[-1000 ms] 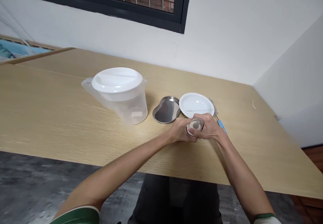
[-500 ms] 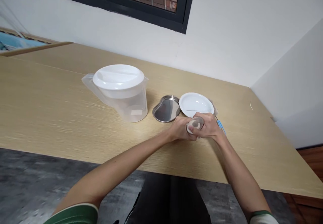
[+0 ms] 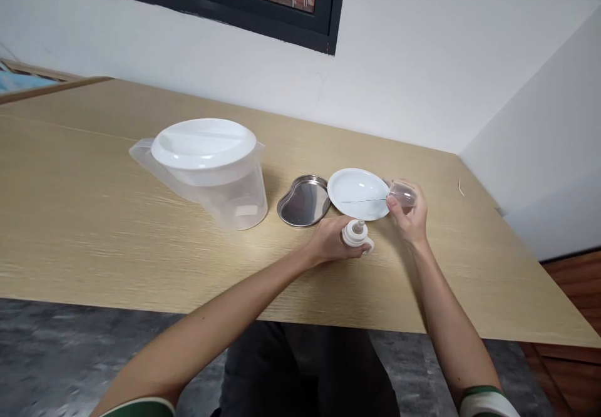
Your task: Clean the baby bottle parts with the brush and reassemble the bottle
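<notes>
My left hand [image 3: 327,240] is wrapped around a baby bottle [image 3: 355,234] with a white collar, a translucent nipple pointing up and a small white side handle. To the right and slightly farther away, my right hand [image 3: 415,218] grips a clear dome-shaped bottle cap [image 3: 402,195], held apart from the bottle. Just beyond both hands lies a shallow white oval dish [image 3: 359,182], with a thin wire-like rod [image 3: 364,201] across it. My right hand hides the area at the dish's right edge.
Left of the dish is a kidney-shaped steel tray [image 3: 304,204]. A translucent pitcher [image 3: 230,198] with a white lid stands farther left on the wooden table [image 3: 117,216]. One small pale strip [image 3: 461,188] lies at the right, near the wall.
The clear cap has come off the bottle. My right hand has carried it away to the right, while the left hand keeps the bottle. The view has shifted slightly.
</notes>
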`<state>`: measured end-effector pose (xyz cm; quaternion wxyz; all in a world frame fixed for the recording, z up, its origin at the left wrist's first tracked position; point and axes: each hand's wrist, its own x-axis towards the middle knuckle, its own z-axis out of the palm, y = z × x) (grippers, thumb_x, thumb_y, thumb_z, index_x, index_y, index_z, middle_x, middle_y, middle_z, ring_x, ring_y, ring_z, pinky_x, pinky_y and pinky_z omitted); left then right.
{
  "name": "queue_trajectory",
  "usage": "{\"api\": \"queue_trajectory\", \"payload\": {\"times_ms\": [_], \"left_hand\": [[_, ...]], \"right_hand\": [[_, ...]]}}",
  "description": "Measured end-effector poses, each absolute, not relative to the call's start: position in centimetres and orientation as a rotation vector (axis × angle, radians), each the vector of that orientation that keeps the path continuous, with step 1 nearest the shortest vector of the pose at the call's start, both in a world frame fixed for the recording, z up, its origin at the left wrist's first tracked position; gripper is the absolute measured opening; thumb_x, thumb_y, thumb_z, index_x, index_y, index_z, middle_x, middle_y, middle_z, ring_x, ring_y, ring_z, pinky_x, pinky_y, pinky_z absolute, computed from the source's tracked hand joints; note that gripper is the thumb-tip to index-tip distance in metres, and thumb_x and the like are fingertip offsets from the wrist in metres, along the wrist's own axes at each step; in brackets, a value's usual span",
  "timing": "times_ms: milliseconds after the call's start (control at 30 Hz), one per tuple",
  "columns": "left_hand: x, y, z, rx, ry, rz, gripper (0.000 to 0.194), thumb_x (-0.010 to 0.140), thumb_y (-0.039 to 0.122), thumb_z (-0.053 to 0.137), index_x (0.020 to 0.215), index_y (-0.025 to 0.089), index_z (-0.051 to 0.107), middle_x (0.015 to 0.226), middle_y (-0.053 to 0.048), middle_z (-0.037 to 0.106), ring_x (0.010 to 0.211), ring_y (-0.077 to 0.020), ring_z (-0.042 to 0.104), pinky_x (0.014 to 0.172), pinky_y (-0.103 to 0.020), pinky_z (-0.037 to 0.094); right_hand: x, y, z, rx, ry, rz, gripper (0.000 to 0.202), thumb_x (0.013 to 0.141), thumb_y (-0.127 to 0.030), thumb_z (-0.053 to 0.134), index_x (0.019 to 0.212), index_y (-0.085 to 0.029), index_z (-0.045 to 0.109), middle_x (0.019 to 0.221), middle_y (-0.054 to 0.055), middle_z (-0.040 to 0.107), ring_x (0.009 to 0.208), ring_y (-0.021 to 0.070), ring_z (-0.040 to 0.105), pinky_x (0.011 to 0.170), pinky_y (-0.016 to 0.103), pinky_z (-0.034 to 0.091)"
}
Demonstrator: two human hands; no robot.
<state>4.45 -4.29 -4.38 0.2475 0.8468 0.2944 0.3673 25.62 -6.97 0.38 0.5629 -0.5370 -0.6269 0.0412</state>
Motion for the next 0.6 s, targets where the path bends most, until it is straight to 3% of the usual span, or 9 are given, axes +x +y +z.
{"api": "queue_trajectory", "payload": {"times_ms": [100, 233, 367, 600], "left_hand": [[4.4, -4.3, -4.2, 2.312, 0.799, 0.971, 0.035, 0.069, 0.044, 0.082, 0.088, 0.02, 0.066, 0.084, -0.002, 0.075, 0.076, -0.0199, 0.07, 0.069, -0.029, 0.05], [4.2, -4.2, -4.3, 2.334, 0.797, 0.958, 0.037, 0.071, 0.045, 0.082, 0.093, 0.02, 0.066, 0.089, -0.002, 0.075, 0.081, -0.0203, 0.071, 0.072, -0.029, 0.051], [4.0, -4.1, -4.6, 2.351, 0.795, 0.951, 0.037, 0.075, 0.049, 0.079, 0.093, 0.02, 0.064, 0.087, -0.002, 0.074, 0.079, -0.0197, 0.07, 0.07, -0.029, 0.05], [3.9, -4.1, -4.3, 2.342, 0.782, 0.906, 0.039, 0.076, 0.05, 0.078, 0.097, 0.019, 0.064, 0.091, -0.003, 0.073, 0.084, -0.0211, 0.071, 0.074, -0.03, 0.051]], "right_hand": [[26.4, -6.2, -0.4, -1.37, -1.445, 0.145, 0.054, 0.086, -0.058, 0.069, 0.124, -0.021, 0.059, 0.123, 0.015, 0.068, 0.109, 0.0269, 0.068, 0.088, 0.042, 0.056], [26.5, -5.7, -1.4, -1.493, -1.428, 0.179, 0.054, 0.08, -0.052, 0.075, 0.122, -0.021, 0.059, 0.121, 0.014, 0.071, 0.107, 0.0267, 0.068, 0.083, 0.039, 0.054], [25.9, -5.6, -2.0, -1.562, -1.449, 0.111, 0.045, 0.079, -0.045, 0.074, 0.115, -0.021, 0.06, 0.121, 0.013, 0.07, 0.105, 0.0268, 0.066, 0.09, 0.042, 0.051], [24.4, -6.1, -2.4, -1.822, -1.548, 0.038, 0.041, 0.086, -0.052, 0.066, 0.115, -0.022, 0.061, 0.114, 0.012, 0.071, 0.115, 0.0322, 0.06, 0.104, 0.053, 0.033]]}}
